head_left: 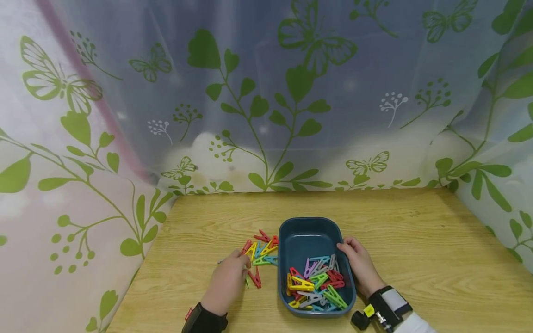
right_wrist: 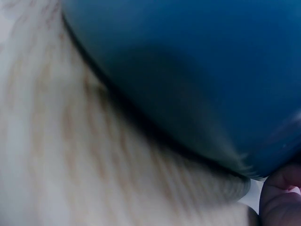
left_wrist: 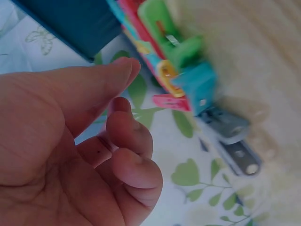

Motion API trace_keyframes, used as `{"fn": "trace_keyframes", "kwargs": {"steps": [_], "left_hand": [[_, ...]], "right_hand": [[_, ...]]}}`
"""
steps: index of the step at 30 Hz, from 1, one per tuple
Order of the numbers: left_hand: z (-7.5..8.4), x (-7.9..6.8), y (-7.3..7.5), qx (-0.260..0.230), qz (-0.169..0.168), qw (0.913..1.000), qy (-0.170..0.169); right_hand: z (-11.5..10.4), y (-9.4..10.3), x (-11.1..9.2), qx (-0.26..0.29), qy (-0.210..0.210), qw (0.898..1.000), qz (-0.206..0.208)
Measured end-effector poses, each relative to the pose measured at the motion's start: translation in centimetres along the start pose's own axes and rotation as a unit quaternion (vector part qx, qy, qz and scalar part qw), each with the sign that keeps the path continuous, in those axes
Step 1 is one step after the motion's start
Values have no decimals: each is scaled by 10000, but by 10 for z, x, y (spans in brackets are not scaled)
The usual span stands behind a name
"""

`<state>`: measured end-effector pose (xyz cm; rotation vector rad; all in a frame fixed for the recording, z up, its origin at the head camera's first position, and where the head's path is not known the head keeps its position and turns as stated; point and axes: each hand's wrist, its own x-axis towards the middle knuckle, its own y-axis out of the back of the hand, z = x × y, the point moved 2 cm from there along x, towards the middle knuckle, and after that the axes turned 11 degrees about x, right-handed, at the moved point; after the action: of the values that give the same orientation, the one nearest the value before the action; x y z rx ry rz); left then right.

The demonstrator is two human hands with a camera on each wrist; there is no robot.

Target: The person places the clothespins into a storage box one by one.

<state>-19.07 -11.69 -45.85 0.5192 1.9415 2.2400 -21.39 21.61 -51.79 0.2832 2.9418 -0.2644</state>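
Observation:
A dark blue plastic bin [head_left: 310,226] stands on the table, its near half piled with clothespins [head_left: 318,284] in several colours. My right hand [head_left: 360,266] grips the bin's right rim, thumb over the edge; the right wrist view shows mostly the bin's blue side [right_wrist: 197,84]. Left of the bin lies a loose heap of clothespins [head_left: 262,249], with a red clothespin [head_left: 255,278] nearer me. My left hand [head_left: 226,280] is over the heap's left side. In the left wrist view its fingers [left_wrist: 131,132] are loosely bent with nothing visible between them and the thumb, near a grey clothespin [left_wrist: 230,136].
The wooden table [head_left: 416,240] reaches back to a curtain [head_left: 258,115] printed with green leaves and butterflies, which also hangs at both sides. Each wrist wears a black strap; the right strap [head_left: 389,305] carries a small device.

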Motion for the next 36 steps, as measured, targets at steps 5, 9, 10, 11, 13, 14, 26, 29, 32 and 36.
{"fn": "trace_keyframes", "kwargs": {"steps": [5, 9, 10, 11, 13, 14, 26, 29, 32, 36], "left_hand": [[-3, 1, -12, 77, -90, 9999, -52], [-3, 2, -18, 115, -130, 9998, -119], [-3, 2, -18, 132, -141, 9997, -118], [-3, 2, -18, 138, -144, 9997, -130], [-3, 3, -19, 121, -166, 9997, -129], [-3, 3, -19, 136, -162, 9997, -131], [-3, 5, -19, -34, -227, 9997, 15], [-2, 4, -17, -62, -170, 9998, 82], [-2, 3, -13, -40, -78, 9997, 223], [1, 2, -7, -31, 58, 9987, 515]], "right_hand": [[0, 1, 0, -4, -5, 10000, -1], [1, 1, 0, -39, -68, 10000, -12], [1, 1, 0, -39, -79, 10000, -13], [1, 2, 0, -26, -90, 10000, -15], [2, 2, 0, -7, -102, 9999, -9], [2, 2, 0, 7, -98, 10000, -3], [0, 0, 0, -105, -50, 9999, 30], [0, -1, 0, -43, -52, 10000, 6], [0, -1, 0, -22, -56, 10000, -9], [-1, -1, -1, -27, -63, 10000, -11]]}}
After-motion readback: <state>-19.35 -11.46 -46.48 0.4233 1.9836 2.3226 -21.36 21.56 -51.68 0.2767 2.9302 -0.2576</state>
